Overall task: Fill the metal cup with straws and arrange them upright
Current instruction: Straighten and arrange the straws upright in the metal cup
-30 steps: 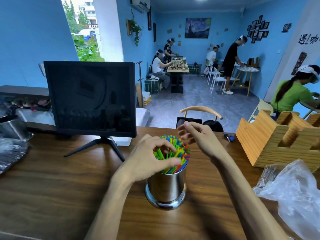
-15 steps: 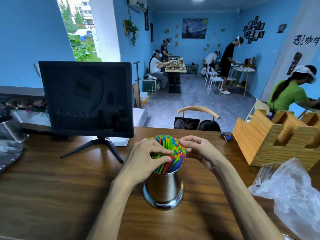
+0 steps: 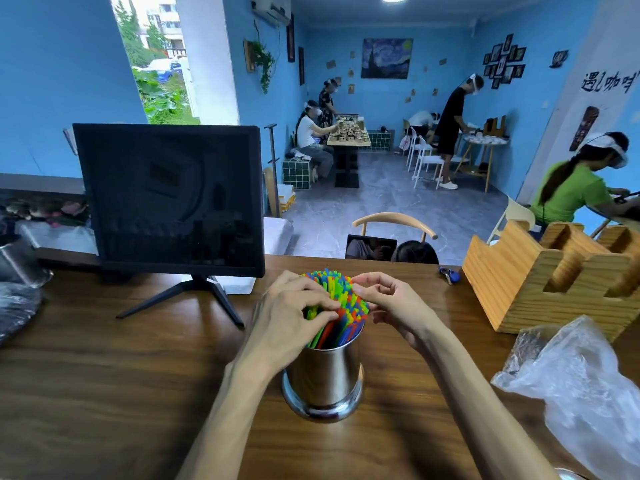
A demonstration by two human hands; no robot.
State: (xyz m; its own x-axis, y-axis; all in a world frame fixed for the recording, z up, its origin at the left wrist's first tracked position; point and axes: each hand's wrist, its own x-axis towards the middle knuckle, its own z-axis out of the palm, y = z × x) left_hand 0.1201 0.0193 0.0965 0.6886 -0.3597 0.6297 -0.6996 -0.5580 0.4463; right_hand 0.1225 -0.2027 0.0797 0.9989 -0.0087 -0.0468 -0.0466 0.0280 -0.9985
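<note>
A shiny metal cup (image 3: 323, 375) stands on the wooden table (image 3: 121, 375), right in front of me. A thick bunch of coloured straws (image 3: 341, 296) (green, orange, blue, yellow) sticks out of it, leaning a little to the back. My left hand (image 3: 287, 317) wraps the left side of the bunch, fingers pressed into the straws. My right hand (image 3: 391, 303) cups the right side, its fingertips on the straw tops. The two hands squeeze the bunch between them.
A dark monitor (image 3: 169, 199) on a tripod stand is at the back left. A wooden slotted holder (image 3: 554, 275) sits at the right, a crumpled clear plastic bag (image 3: 581, 393) in front of it. Another metal container (image 3: 17, 261) stands at the far left edge. People work in the room behind.
My right hand came down from above the straws and closed against the right side of the bunch. My left hand shifted further onto the straws, which now stand gathered tighter.
</note>
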